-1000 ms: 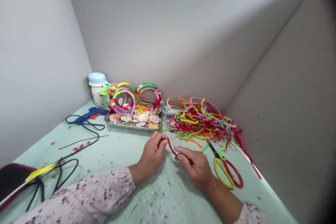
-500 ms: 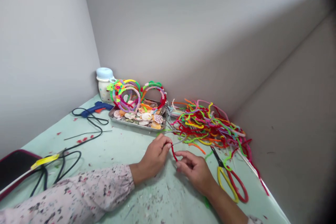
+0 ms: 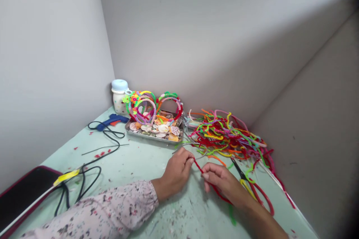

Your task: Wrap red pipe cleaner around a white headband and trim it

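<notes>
A red pipe cleaner (image 3: 198, 166) stretches between my two hands above the table. My left hand (image 3: 179, 168) is closed and pinches one end between thumb and fingers. My right hand (image 3: 224, 183) grips it farther along between thumb and forefinger, and the rest of the red length trails beneath the palm. Just behind my left hand, a thin grey wire loop (image 3: 206, 149) lies on the table, partly hidden. Scissors (image 3: 238, 168) with yellow and red handles rest beside my right hand, which covers part of them.
Colourful pipe cleaners (image 3: 224, 134) are heaped at the back right. A metal tray (image 3: 154, 139) holds shells (image 3: 162, 129) and fuzzy decorated hoops (image 3: 146, 110). Left of it are a blue glue gun (image 3: 112, 120), a lidded jar (image 3: 120, 99), a black cable (image 3: 98, 162) and a dark flat device (image 3: 30, 186).
My right hand has moved right and slightly down relative to the left, and more of the red pipe cleaner shows. The whole view has shifted, with the objects appearing farther right and lower.
</notes>
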`<action>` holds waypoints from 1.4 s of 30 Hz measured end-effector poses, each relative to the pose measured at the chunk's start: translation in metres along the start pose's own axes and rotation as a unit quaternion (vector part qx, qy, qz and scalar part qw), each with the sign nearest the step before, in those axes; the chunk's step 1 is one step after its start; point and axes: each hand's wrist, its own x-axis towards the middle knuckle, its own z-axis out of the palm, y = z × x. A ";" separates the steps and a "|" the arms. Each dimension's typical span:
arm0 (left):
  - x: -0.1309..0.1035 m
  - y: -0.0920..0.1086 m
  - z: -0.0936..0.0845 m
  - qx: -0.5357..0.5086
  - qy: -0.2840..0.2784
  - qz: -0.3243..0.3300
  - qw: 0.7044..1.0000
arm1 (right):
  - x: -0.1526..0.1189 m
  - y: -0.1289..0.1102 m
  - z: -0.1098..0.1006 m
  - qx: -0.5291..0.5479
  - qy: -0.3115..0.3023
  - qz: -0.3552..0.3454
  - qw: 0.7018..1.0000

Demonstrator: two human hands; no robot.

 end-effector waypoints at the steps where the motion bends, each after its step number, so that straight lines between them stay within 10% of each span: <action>1: 0.000 0.000 0.000 -0.002 0.004 -0.002 1.000 | 0.000 -0.001 0.000 0.003 -0.005 0.005 1.000; 36: 0.003 -0.004 0.003 0.021 -0.044 0.015 0.999 | 0.008 0.032 0.016 -0.012 0.102 -0.034 0.994; 42: 0.003 -0.003 0.002 0.027 -0.054 0.019 0.998 | 0.010 0.029 0.013 -0.232 0.253 -0.204 0.917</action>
